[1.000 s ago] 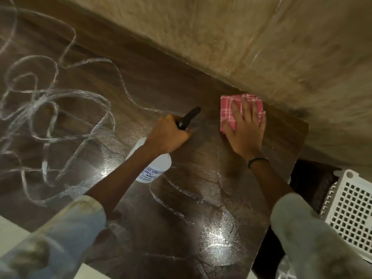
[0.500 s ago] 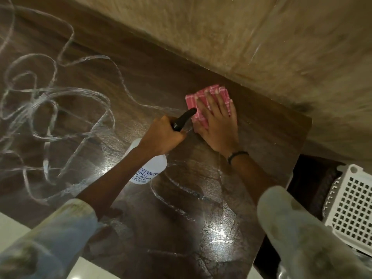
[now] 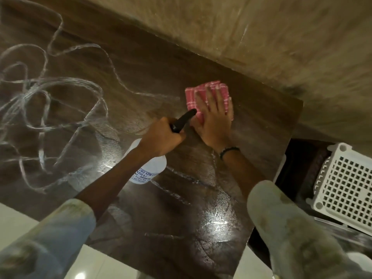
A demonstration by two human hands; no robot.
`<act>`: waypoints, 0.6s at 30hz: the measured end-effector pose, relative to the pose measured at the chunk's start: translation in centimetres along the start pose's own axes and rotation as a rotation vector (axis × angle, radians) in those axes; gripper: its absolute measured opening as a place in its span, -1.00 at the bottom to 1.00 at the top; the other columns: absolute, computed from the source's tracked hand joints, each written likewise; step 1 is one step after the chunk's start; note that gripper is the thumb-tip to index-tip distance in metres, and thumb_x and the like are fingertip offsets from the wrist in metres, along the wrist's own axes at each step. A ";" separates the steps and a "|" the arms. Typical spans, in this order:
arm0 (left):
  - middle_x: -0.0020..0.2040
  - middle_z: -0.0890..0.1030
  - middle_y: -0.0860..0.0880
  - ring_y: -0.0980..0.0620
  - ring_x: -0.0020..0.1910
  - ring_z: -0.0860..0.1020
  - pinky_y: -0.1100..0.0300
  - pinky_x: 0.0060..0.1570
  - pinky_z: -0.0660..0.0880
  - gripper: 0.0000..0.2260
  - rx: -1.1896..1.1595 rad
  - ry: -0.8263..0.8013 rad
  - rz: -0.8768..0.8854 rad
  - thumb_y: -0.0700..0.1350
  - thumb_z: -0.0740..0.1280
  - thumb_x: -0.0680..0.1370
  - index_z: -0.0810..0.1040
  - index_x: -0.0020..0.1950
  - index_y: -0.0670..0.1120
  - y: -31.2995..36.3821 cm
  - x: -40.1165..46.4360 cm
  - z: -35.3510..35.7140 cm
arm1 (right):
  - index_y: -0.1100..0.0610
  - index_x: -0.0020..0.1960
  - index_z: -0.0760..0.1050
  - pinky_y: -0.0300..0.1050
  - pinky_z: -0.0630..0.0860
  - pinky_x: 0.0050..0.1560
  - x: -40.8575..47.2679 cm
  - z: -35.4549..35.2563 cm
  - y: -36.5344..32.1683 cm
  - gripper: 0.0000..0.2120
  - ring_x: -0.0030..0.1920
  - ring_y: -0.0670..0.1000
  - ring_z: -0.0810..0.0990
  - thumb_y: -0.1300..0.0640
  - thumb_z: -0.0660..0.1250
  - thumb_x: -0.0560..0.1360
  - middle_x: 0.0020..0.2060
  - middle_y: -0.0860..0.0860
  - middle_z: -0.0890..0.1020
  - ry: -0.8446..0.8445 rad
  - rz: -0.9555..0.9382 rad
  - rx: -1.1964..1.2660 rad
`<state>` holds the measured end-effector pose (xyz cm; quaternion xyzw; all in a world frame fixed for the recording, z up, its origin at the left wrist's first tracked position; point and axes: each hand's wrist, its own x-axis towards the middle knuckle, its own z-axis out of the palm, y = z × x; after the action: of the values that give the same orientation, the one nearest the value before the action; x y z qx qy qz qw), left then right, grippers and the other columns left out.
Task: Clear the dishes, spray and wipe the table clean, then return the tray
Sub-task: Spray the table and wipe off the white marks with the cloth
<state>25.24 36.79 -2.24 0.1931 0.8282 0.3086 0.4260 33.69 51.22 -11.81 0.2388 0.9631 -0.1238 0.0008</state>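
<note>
My left hand (image 3: pixel 163 137) grips the neck of a white spray bottle (image 3: pixel 150 168) with a black nozzle (image 3: pixel 184 119), held just above the dark wooden table (image 3: pixel 181 208). Right beside the nozzle, my right hand (image 3: pixel 215 117) presses flat, fingers spread, on a folded pink checked cloth (image 3: pixel 193 95) lying on the table near its far edge. Most of the cloth is under my palm. White wet streaks (image 3: pixel 46 97) loop across the table's left part.
A tan wall (image 3: pixel 261 37) runs along the table's far side. A white perforated plastic crate (image 3: pixel 346 188) stands past the table's right edge, with a dark gap between. Pale floor tiles (image 3: pixel 12 216) show below the near edge.
My right hand slid the cloth leftward along the far edge to the nozzle, then slightly back right. My left hand with the bottle stayed nearly still.
</note>
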 end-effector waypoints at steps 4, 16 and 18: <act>-0.51 0.39 0.00 0.14 -0.56 0.38 0.30 -0.46 0.29 -0.89 0.053 -0.040 0.021 -0.20 0.35 0.48 0.51 -0.25 -0.11 -0.2 -1.2 1.7 | -0.06 0.51 0.19 0.13 -0.18 0.47 -2.3 -0.9 3.2 -0.41 0.53 0.10 0.10 -0.26 0.02 0.54 0.52 0.03 0.20 -0.013 -0.111 -0.036; -0.42 0.49 -0.09 -0.09 -0.39 0.47 0.06 -0.29 0.41 -0.86 0.126 -0.198 0.048 -0.21 0.34 0.43 0.49 -0.30 -0.02 -1.1 -4.7 5.7 | -0.05 0.52 0.15 0.19 -0.14 0.48 -10.1 -1.5 6.2 -0.37 0.54 0.10 0.01 -0.29 -0.03 0.53 0.54 0.03 0.14 0.029 0.335 -0.013; -0.46 0.45 -0.01 -0.02 -0.43 0.45 0.15 -0.31 0.38 -0.75 0.153 -0.188 0.010 -0.22 0.35 0.41 0.40 -0.39 0.04 -1.4 -5.2 6.3 | -0.05 0.52 0.16 0.19 -0.15 0.48 -10.8 -1.5 6.5 -0.37 0.54 0.09 0.02 -0.28 -0.02 0.53 0.54 0.03 0.14 0.022 0.326 -0.017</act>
<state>33.23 34.92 -2.96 0.2573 0.8048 0.2269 0.4844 46.33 52.13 -11.20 0.3932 0.9126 -0.1113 0.0121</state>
